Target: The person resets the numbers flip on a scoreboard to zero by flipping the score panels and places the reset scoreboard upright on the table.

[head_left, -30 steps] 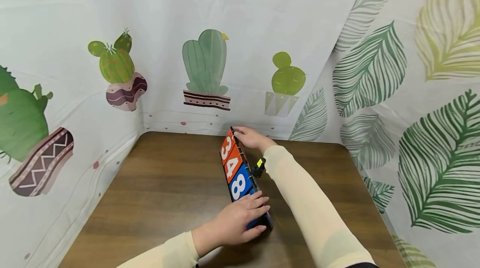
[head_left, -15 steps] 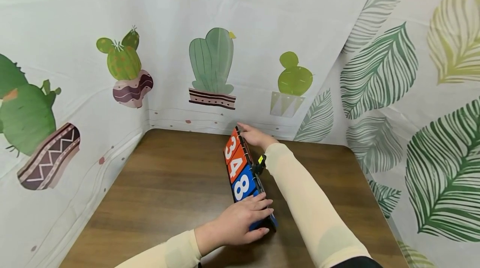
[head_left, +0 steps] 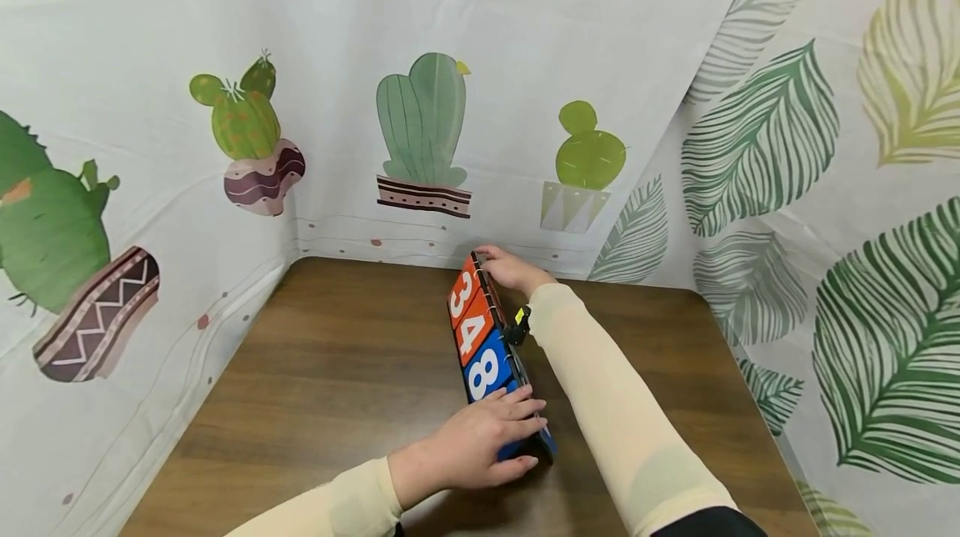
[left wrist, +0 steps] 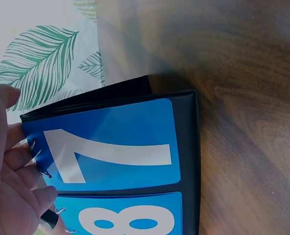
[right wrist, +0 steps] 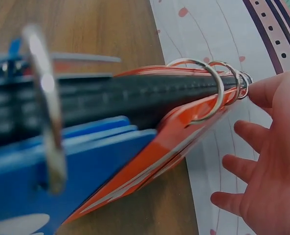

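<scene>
A tabletop flip scoreboard [head_left: 471, 328] with a black cover, ring-bound number cards and a tent shape stands lengthwise on the table. Red cards show 3 and 4, and a blue one shows 8; the left wrist view also reveals a blue 7 card [left wrist: 105, 147]. My left hand [head_left: 476, 445] rests over the ridge at the near end, fingers lying across it and partly covering the last card. At the far end, my right hand [head_left: 513, 270] touches the ridge beside the metal rings [right wrist: 233, 81] with one digit, while its other fingers are extended and apart from the board.
The brown wooden table [head_left: 337, 337] reaches back to a white curtain [head_left: 322, 62] printed with cacti. Another curtain [head_left: 750, 270] with leaf prints hangs along the right side. A small black wrist device [head_left: 517, 328] sits at my right cuff.
Between one second and half a second ago, the head view shifted slightly, moving the whole scene a little right. Both hands keep their places on the scoreboard, which stands as before.
</scene>
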{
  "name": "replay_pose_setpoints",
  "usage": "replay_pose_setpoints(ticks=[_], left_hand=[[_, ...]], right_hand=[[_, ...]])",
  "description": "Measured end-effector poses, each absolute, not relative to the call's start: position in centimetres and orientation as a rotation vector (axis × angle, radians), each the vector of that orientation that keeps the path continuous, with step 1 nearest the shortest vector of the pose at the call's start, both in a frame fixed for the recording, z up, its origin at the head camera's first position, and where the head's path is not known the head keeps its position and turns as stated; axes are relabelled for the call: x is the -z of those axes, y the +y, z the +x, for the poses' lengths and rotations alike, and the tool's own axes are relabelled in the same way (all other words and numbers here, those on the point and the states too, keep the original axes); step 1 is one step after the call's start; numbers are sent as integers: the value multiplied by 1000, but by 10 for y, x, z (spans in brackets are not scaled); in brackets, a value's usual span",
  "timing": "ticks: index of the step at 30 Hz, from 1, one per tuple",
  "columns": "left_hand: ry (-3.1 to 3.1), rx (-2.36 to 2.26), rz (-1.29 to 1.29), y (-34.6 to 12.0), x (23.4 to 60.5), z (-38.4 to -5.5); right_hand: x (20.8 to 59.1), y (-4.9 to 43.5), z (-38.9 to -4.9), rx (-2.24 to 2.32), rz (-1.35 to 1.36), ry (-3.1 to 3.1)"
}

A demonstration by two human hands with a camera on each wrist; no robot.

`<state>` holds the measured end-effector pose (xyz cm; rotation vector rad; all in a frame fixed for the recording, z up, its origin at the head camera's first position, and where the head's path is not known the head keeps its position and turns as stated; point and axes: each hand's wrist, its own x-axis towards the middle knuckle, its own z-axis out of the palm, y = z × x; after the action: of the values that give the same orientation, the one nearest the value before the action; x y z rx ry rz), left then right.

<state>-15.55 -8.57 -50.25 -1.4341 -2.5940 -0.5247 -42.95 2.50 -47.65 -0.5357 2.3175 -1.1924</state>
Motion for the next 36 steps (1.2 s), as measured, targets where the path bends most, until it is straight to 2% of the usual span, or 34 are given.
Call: replay_pose_setpoints(ticks=[18, 29, 36], left_hand=[[-2640, 511, -1428, -88, 499, -155], [-2649, 533, -1421, -87, 497, -155], [-2644, 513, -1409, -87, 499, -155]], right_hand=[[479, 26, -426, 1192, -558, 2412], [481, 40, -428, 1059, -478, 2625], [494, 57, -431, 962, -187, 2708]])
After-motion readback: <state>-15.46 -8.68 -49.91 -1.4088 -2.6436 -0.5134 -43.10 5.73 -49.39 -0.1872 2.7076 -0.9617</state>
